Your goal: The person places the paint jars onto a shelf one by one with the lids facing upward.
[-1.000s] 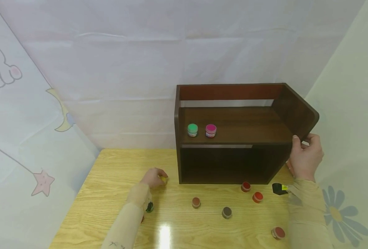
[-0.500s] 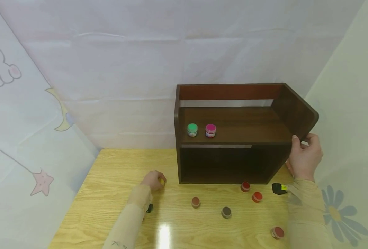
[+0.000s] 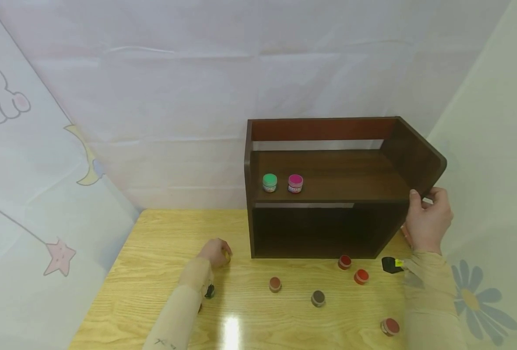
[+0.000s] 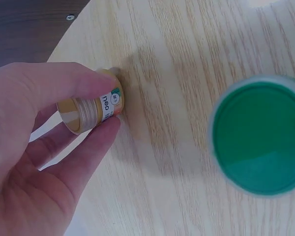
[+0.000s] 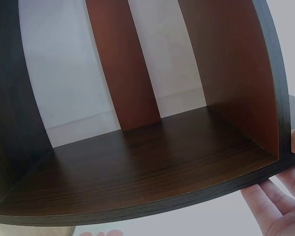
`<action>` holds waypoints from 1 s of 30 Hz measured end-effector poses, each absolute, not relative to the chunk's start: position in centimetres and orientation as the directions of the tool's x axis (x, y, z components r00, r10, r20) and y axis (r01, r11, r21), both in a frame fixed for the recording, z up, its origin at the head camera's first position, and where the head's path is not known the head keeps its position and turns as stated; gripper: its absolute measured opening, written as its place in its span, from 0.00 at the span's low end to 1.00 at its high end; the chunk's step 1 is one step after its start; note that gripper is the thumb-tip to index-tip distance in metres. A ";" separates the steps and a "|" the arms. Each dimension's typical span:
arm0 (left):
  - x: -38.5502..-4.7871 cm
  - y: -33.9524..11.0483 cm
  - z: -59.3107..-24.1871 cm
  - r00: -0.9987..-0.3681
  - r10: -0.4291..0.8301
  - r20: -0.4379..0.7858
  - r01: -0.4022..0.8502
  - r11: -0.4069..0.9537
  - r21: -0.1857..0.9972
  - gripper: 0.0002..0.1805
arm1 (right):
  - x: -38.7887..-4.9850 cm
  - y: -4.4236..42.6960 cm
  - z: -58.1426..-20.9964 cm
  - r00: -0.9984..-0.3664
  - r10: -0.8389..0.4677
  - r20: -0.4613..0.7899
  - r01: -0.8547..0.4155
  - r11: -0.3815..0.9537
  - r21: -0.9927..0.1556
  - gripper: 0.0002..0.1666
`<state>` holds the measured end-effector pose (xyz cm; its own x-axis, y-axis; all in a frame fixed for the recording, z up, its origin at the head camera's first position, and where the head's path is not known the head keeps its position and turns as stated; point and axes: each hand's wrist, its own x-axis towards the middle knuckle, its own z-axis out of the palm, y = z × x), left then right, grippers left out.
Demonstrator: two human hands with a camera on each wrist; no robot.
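On the tabletop, my left grip pinches a yellow jar, best squeezed evenly; my right grip holds the shelf.

I am in a sheet-lined table corner: creased, pale sheets stand behind the wood-grain table and along both sides, bearing nursery-style prints of a crescent moon, a star and a blue-petalled flower. I cannot tell home from studio.
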<state>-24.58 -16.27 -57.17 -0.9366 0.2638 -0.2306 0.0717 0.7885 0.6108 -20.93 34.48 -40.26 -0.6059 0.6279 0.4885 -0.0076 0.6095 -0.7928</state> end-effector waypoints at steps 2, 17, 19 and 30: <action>-24.6 -16.3 -57.1 -0.937 0.264 -0.228 0.074 0.789 0.610 0.13 | -20.9 34.5 -40.3 -0.604 0.630 0.488 -0.012 0.605 -0.796 0.21; -24.5 -16.0 -57.0 -0.951 0.222 -0.213 0.063 0.818 0.572 0.15 | -21.2 34.7 -40.5 -0.597 0.633 0.493 -0.016 0.605 -0.796 0.21; -24.5 -16.1 -57.1 -0.950 0.233 -0.208 0.078 0.822 0.564 0.15 | -21.1 34.7 -40.5 -0.598 0.632 0.493 -0.014 0.607 -0.795 0.21; -24.6 -16.0 -56.8 -0.942 0.270 -0.199 0.115 0.817 0.566 0.17 | -20.9 34.4 -40.3 -0.604 0.636 0.481 0.000 0.603 -0.797 0.21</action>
